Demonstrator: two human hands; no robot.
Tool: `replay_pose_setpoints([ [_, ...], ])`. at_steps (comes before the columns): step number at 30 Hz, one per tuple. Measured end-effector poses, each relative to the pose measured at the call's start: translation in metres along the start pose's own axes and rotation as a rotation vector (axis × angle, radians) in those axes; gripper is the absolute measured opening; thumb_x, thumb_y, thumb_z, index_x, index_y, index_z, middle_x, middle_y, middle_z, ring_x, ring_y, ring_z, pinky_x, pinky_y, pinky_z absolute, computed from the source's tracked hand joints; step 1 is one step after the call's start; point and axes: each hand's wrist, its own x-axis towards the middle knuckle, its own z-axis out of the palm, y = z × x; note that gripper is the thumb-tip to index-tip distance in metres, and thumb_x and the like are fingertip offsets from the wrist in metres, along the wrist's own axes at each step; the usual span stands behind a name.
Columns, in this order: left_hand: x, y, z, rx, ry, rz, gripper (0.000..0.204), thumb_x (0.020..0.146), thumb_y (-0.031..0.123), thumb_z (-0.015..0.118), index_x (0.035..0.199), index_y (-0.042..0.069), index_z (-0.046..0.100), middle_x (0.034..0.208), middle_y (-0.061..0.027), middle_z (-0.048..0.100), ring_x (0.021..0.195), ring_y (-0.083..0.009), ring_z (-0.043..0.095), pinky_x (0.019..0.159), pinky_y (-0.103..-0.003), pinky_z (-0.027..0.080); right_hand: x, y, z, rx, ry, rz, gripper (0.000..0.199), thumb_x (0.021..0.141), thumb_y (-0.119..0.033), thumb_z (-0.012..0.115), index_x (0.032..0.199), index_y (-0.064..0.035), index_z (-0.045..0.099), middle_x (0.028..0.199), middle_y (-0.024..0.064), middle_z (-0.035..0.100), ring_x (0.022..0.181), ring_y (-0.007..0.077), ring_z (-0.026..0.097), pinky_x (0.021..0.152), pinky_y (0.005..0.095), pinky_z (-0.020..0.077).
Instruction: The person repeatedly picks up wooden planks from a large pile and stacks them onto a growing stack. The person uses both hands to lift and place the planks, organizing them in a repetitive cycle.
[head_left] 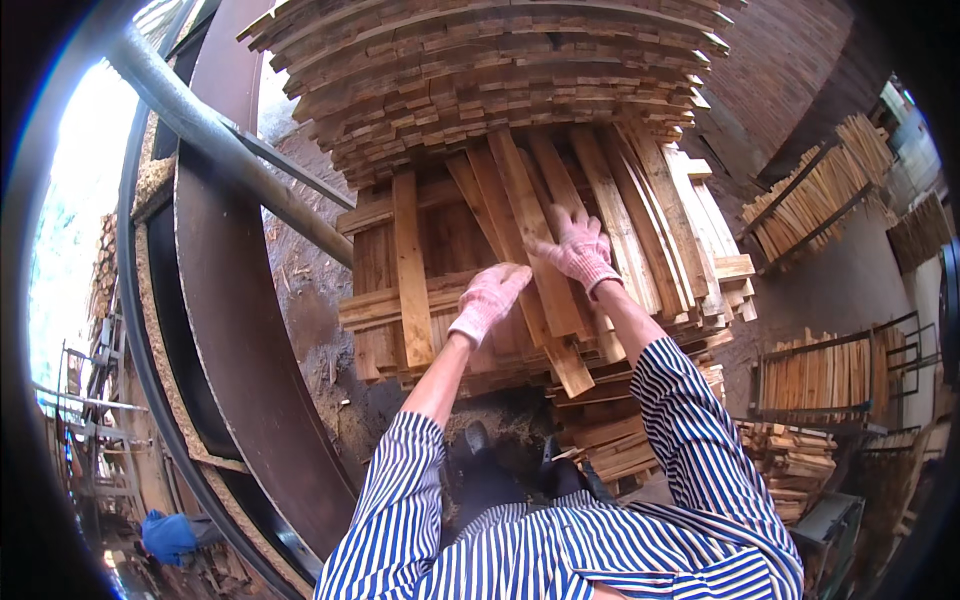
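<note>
Both my hands wear pale pink knitted gloves. My right hand (578,252) lies spread over the wooden planks, its thumb reaching left across one long plank (522,200) and its fingers pointing away from me. My left hand (492,300) is closed, fingers together, with its fingertips at that plank's left edge; whether it grips anything is hidden. Several loose planks lie lengthwise under and right of my right hand. A single plank (411,270) lies apart at the left, across the crosspieces of the stack (375,312).
A tall pile of planks (500,75) rises just beyond my hands. A metal pipe (235,150) and a curved brown metal beam (225,270) run along the left. Racks of planks (815,375) stand at right. A person in blue (168,537) is at lower left.
</note>
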Motion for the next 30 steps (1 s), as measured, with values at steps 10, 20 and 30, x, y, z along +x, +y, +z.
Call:
replay_pose_setpoints([
  [10,0.043,-0.031,-0.109,0.508,0.482,-0.369,0.106,0.078,0.053,0.076,0.156,-0.002,0.029,0.155,-0.0255,0.044,0.138,-0.0386,0.051,0.114,-0.048,0.041,0.003,0.029,0.023,-0.196,0.107,0.064,0.085,0.086,-0.072,0.06,0.154,-0.024,0.046,0.166,0.0257,0.026,0.151,0.0486,0.026,0.118,0.0607,0.0273],
  [20,0.052,-0.089,-0.21,0.294,0.523,-0.43,0.057,0.073,0.023,0.073,0.12,-0.005,0.056,0.11,-0.03,0.07,0.107,-0.0444,0.069,0.093,-0.045,0.056,0.009,0.017,0.029,-0.243,0.06,0.108,0.088,0.086,-0.072,0.061,0.158,-0.0262,0.04,0.169,0.021,0.022,0.154,0.0439,0.023,0.122,0.0551,0.0255],
  [30,0.059,-0.096,-0.22,0.347,0.478,-0.36,0.077,0.078,0.033,0.074,0.144,0.004,0.046,0.123,-0.0277,0.069,0.118,-0.0408,0.066,0.099,-0.045,0.053,0.009,0.029,0.028,-0.244,0.065,0.145,0.087,0.086,-0.068,0.064,0.158,-0.0247,0.041,0.169,0.0206,0.021,0.154,0.0437,0.021,0.122,0.0548,0.0249],
])
